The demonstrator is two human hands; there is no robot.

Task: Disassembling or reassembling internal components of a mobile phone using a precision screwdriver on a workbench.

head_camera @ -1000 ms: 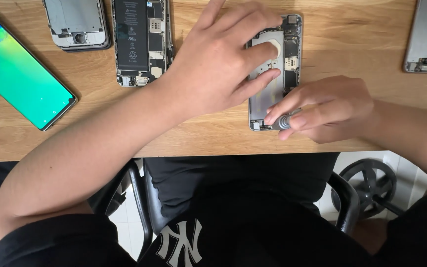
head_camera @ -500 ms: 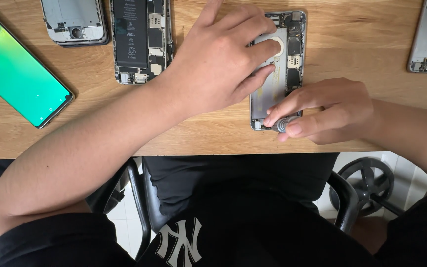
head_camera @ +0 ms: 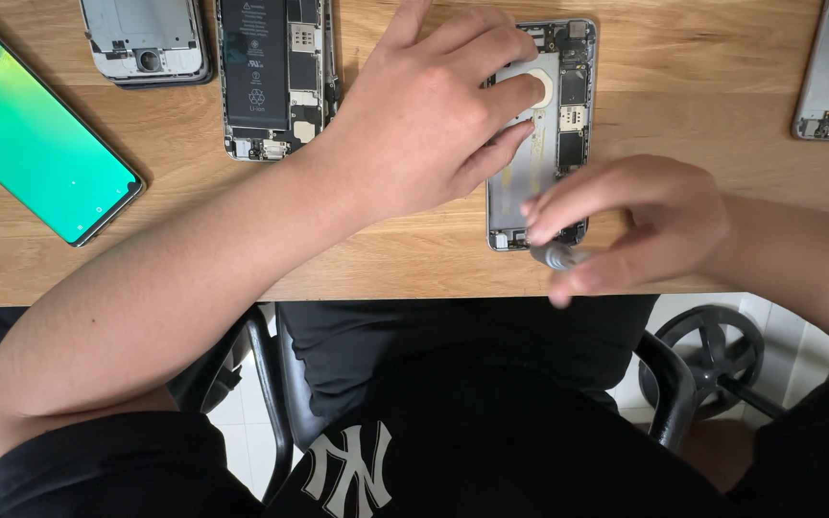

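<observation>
Opened phone [head_camera: 568, 134]: flat on table [head_camera: 702, 86], long axis running away from the person, near edge w/ lower end. Left hand [head_camera: 424, 125] fingers spread, pressing its silver plate. Right hand [head_camera: 645, 225] fingers pinch a dark tool [head_camera: 556, 255] at phone's lower end. Lit green-screen phone [head_camera: 40, 144] far left, diagonal.

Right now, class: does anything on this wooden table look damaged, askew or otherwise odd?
Nothing looks spilled or broken. Only the lit green phone lies askew at the table's left edge; the opened phone under the left hand and right hand sits straight.
</observation>
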